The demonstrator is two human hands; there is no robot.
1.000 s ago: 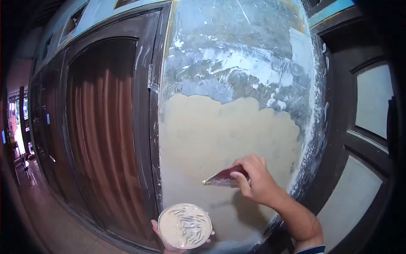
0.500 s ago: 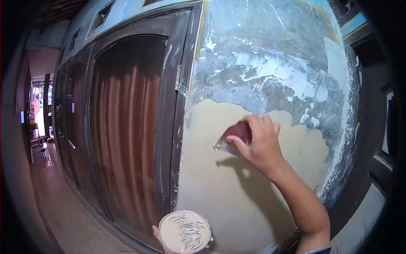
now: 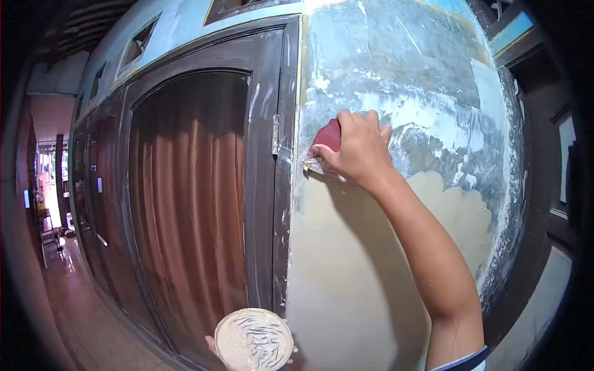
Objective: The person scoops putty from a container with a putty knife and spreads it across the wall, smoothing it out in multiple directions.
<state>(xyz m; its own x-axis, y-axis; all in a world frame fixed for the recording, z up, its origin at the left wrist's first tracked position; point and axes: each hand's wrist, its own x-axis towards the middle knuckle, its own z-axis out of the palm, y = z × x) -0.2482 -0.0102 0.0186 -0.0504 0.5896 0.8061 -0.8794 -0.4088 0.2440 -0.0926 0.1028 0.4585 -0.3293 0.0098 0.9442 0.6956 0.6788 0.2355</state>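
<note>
My right hand [image 3: 364, 149] is closed round a dark red putty scraper [image 3: 327, 136], its lower edge against the wall [image 3: 427, 68] near the door frame. Some putty clings along that edge. Below it spreads a smooth cream coat of putty [image 3: 340, 260] with a scalloped upper border; above, the wall is bare, grey-blue and streaked white. Low in view, my left hand [image 3: 213, 346] grips a round, shallow container of cream putty [image 3: 238, 346] from beneath. Its fingertips show at both sides, and the rest is hidden. Ridged scrape marks cross the putty.
Left of the coated wall stands a dark wooden door [image 3: 263, 185] with a glass pane and a brown curtain [image 3: 185, 204] behind it. A tiled corridor floor [image 3: 86, 297] runs back at far left. Dark woodwork [image 3: 544, 185] borders the right side.
My right hand has moved up and slightly left with the scraper, from the middle of the cream coat to its upper left border. The view has tilted upward a little; the left hand keeps the container.
</note>
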